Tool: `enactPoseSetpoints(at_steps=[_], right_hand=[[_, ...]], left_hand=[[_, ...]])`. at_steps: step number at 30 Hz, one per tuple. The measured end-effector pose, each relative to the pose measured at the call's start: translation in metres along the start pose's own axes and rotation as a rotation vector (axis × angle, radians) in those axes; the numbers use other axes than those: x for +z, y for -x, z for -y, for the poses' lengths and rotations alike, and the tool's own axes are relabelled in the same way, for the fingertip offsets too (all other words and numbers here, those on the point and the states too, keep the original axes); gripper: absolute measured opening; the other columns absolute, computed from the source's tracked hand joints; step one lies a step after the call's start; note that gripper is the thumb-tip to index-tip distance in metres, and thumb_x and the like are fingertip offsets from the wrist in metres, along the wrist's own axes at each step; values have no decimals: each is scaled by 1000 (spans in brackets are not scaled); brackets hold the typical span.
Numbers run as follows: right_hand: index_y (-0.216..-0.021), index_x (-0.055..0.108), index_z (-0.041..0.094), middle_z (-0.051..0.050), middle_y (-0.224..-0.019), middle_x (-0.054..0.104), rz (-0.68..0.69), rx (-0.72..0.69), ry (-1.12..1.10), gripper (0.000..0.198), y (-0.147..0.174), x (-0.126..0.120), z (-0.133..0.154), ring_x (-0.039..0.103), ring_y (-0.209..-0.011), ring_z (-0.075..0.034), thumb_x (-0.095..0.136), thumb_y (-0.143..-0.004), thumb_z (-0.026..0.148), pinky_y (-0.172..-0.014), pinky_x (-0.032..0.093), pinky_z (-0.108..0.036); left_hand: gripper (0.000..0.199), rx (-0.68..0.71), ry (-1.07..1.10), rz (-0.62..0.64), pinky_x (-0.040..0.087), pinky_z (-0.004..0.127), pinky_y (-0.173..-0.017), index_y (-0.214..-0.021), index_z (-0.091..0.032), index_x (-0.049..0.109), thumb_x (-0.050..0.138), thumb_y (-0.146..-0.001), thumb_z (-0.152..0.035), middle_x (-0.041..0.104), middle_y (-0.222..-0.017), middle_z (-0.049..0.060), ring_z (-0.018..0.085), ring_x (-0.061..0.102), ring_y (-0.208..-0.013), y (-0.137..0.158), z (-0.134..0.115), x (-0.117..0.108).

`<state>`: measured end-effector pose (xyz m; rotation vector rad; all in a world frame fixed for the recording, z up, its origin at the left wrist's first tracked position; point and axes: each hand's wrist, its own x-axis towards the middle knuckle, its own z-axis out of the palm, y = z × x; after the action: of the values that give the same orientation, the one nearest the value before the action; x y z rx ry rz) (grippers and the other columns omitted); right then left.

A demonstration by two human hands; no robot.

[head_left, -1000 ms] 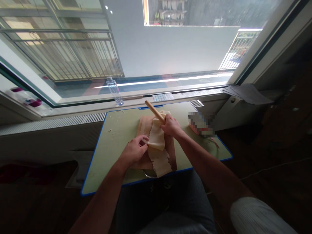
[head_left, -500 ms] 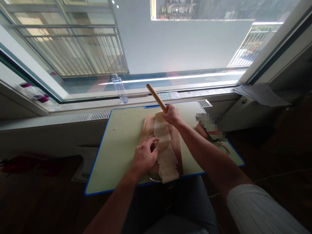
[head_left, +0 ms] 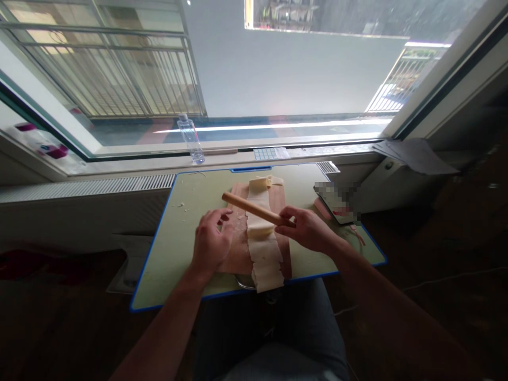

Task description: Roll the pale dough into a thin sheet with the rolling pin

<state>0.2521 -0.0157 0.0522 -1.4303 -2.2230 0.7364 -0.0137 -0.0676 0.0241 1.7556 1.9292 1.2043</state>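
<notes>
Two bare hands flank my landmark, the brown rectangular wooden board [head_left: 241, 254]. Left of it, the pale green, blue-rimmed bench [head_left: 170, 248] gives me moving room past scattered pale crumbs [head_left: 181, 205]. Over the board's left edge, my left hand [head_left: 210, 238] curves with thumb and fingers apart, gripping nothing I can see. Slanting across the board, the smooth wooden rolling pin [head_left: 254, 208] is held near its right end by my right hand [head_left: 305, 227]. Beneath it, along the board, lies the long, ragged strip of cream dough [head_left: 265, 256], apparently folded midway; its near end overhangs board and rim. I'd smooth that fold, keep the pin level, press evenly and draw the overhang inward. Right of the board, a pixelated flat thing [head_left: 337, 203] limits my elbow room.
</notes>
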Motion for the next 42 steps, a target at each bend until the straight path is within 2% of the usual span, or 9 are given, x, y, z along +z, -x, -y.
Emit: enactPoseSetpoints(at_steps=[2,3,10,17,22,25,29,37,42], right_hand=[[-90,72,27,3,-81,72,10,-17,74,16,8,4,3,61,-71,-17,77,-88,42,-63,36,-27],[-92,73,27,2,-85,74,13,-22,116,14,8,5,4,63,-74,-18,78,-88,40,-65,36,-27],[-110,79,31,0,-108,79,37,-29,271,21,-18,9,-6,70,-91,-22,78,-90,39,-70,40,-28],[-107,81,31,-1,-104,76,62,-49,214,21,-5,5,-7,70,-87,-20,83,-87,35,-74,43,-28],[-103,81,30,-2,-108,75,24,-76,199,16,-2,10,-7,70,-97,-21,82,-89,38,-83,48,-29],[-118,78,28,-8,-132,73,-81,-70,289,30,-12,21,-10,63,-125,-29,69,-101,50,-104,47,-38],[-157,56,23,-13,-167,50,-157,25,499,56,-24,37,-10,43,-151,-36,43,-112,53,-121,36,-52],[-168,42,23,-10,-173,42,-71,144,582,68,-55,31,-9,37,-156,-35,27,-112,59,-125,33,-57],[-170,36,25,-11,-175,38,-29,188,534,69,-85,22,-16,37,-156,-35,23,-111,59,-122,37,-59]], left_hand=[[27,70,-28,-143,50,42,-106,-116,-22,71,60,-93,-28,73,-114,9,27,66,-110,1,-5,-7],[27,104,-59,-159,49,44,-110,-117,-22,71,60,-93,-29,73,-116,10,28,65,-114,2,-8,-8],[29,207,-240,168,39,50,-118,-120,-27,74,65,-93,-31,74,-136,8,32,59,-132,-7,-12,12],[23,194,-239,248,44,47,-108,-110,-26,76,68,-89,-29,78,-123,7,31,65,-119,-11,-3,10],[24,166,-299,246,45,49,-108,-100,-25,76,61,-97,-44,77,-116,10,33,65,-115,-18,-9,18],[33,172,-376,193,37,57,-118,-122,-22,74,55,-100,-36,71,-138,16,37,59,-132,-30,-10,32],[54,186,-472,224,22,68,-128,-154,-22,59,47,-102,-33,52,-165,18,39,42,-153,-44,-5,45],[63,152,-668,407,24,64,-132,-169,-31,38,32,-108,-45,37,-177,6,31,34,-161,-81,-5,51],[66,146,-671,451,24,64,-132,-171,-30,32,24,-109,-51,32,-179,8,32,30,-163,-112,1,64]])
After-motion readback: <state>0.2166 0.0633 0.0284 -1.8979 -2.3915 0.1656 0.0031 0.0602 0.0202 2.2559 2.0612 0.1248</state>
